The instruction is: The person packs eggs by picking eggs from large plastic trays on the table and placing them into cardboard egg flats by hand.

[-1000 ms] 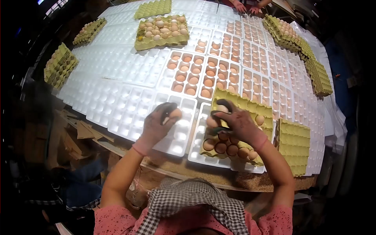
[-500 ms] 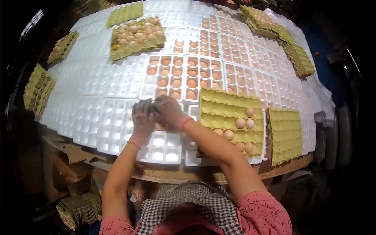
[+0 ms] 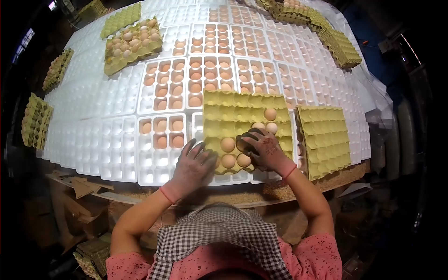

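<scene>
The yellow pulp egg tray (image 3: pixel 221 112) lies on the white foam trays, partly filled with loose eggs (image 3: pixel 228 161) near its front side. My right hand (image 3: pixel 268 150), gloved in thin dark-stained material, is over that tray with its fingers curled round an egg, which they mostly hide. At the tray's left edge, my left hand (image 3: pixel 192 164) has its fingers spread, close to another egg partly hidden by the fingertips. To the left, a white foam tray (image 3: pixel 161 161) has several brown eggs (image 3: pixel 161 126) in its upper cells.
Rows of white foam trays (image 3: pixel 100 135) cover the table, many cells filled with eggs. An upside-down pulp tray stack (image 3: pixel 324 140) stands at right. Another pulp tray with eggs (image 3: pixel 133 44) sits at upper left. The wooden table edge (image 3: pixel 275 189) runs along the front.
Both hands have left the foam tray and moved right to the yellow egg tray. More eggs now show in the foam tray at left. The camera view has shifted rightward.
</scene>
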The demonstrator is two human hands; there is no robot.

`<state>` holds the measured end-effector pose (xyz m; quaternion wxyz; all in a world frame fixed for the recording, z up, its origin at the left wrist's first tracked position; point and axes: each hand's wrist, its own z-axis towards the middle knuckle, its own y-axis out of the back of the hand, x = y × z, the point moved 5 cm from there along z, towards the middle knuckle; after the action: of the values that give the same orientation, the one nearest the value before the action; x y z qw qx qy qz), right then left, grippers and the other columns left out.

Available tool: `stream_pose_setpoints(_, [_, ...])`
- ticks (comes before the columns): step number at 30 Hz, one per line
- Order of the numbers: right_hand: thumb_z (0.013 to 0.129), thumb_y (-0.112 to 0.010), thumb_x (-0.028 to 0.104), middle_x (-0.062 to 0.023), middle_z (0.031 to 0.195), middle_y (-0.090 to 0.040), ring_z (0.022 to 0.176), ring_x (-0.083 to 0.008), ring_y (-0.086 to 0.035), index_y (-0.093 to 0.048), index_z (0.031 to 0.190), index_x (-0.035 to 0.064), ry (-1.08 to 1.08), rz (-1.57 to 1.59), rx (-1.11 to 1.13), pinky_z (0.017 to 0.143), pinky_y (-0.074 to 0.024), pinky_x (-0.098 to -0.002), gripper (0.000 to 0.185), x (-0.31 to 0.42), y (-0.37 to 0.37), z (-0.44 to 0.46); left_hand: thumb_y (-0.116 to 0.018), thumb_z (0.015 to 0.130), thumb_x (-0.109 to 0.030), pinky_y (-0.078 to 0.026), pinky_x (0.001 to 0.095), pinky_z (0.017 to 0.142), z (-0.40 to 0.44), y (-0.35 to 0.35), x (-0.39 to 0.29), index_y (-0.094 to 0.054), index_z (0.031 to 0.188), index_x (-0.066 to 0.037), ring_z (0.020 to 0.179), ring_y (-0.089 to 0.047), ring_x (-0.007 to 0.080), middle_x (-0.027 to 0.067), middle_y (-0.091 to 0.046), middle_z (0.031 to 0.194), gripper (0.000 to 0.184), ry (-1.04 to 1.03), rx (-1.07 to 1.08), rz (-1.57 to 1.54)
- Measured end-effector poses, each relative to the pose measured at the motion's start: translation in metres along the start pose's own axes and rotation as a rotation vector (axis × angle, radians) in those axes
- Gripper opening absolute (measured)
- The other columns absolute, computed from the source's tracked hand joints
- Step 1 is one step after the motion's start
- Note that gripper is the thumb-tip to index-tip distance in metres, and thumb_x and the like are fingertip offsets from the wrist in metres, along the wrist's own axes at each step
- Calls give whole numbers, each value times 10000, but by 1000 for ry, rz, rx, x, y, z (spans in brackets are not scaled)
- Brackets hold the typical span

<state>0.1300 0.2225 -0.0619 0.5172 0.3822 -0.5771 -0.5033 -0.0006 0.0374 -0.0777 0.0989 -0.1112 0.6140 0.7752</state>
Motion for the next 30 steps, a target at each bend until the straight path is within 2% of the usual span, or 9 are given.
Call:
stream_pose_setpoints(4, [870,-646,161,-146,1176,-609,1076,-303,-623,-603,1198,83,-204,1040,-342,894,-533,-392,340,-29,25,-14,-677,747,-73,-402,480,1073,-7,13,14,-558,1285,-74,1169,-499,355,142,-551,1174,551,317,-161,-420])
stream_pose_setpoints(6, [839,-688,216,-127,1139,-606,1019,-278,-639,-620,1098,81,-145,510,-90,819,-549,-391,299,-8,29,-16,-568,897,-16,-431,362,1072,-8,6,23,-477,1372,-5,1254,-503,263,123,-465,1383,484,577,-381,-1286])
stream_pose_setpoints(9, [776,-721,357,-98,1151,-605,1001,-251,-651,-642,970,89,105,-111,49,730,-552,-398,340,7,-33,-13,-475,993,-175,-476,315,982,5,8,42,-465,1351,-6,1148,-564,181,65,-505,1333,397,534,-522,-1504])
stream_pose_setpoints(12, [799,-686,364,-99,1189,-607,1044,-277,-648,-629,1074,94,-62,144,282,798,-539,-384,390,6,3,-10,-523,978,-195,-505,317,895,25,-5,51,-506,1268,-18,1055,-593,175,63,-539,1224,340,582,-299,-1337])
stream_pose_setpoints(13, [810,-675,358,-119,1233,-598,1091,-304,-634,-578,1196,95,-243,280,374,889,-510,-364,477,3,24,-10,-623,916,-244,-509,327,832,51,11,32,-537,1203,-63,987,-622,217,92,-559,1137,350,388,-92,-557])
stream_pose_setpoints(16, [794,-723,317,-152,1306,-554,1102,-324,-625,-529,1262,86,-255,1082,-79,983,-477,-377,557,-38,4,-31,-759,792,-219,-527,324,848,74,1,-17,-605,1234,-108,962,-641,300,131,-577,1251,481,147,307,-20])
stream_pose_setpoints(20, [804,-753,309,-160,1325,-506,1070,-303,-624,-585,1208,182,-25,199,46,831,-559,-393,455,21,23,-14,-747,793,-140,-536,321,838,71,-6,1,-565,1326,-107,958,-651,271,136,-576,1306,564,124,337,14])
stream_pose_setpoints(24, [766,-745,422,-154,1291,-503,1000,-333,-628,-601,952,160,113,-204,78,716,-575,-418,352,52,-33,17,-698,861,-100,-545,269,804,-10,72,58,-521,1368,-46,985,-659,184,96,-629,1232,539,707,-465,-1144])
stream_pose_setpoints(30, [894,-631,327,-142,1279,-528,1014,-326,-631,-593,941,182,461,203,-80,700,-571,-403,157,115,24,46,-721,824,-9,-555,307,847,-166,82,70,-526,1341,-11,1022,-648,212,126,-604,1258,553,951,-476,-872])
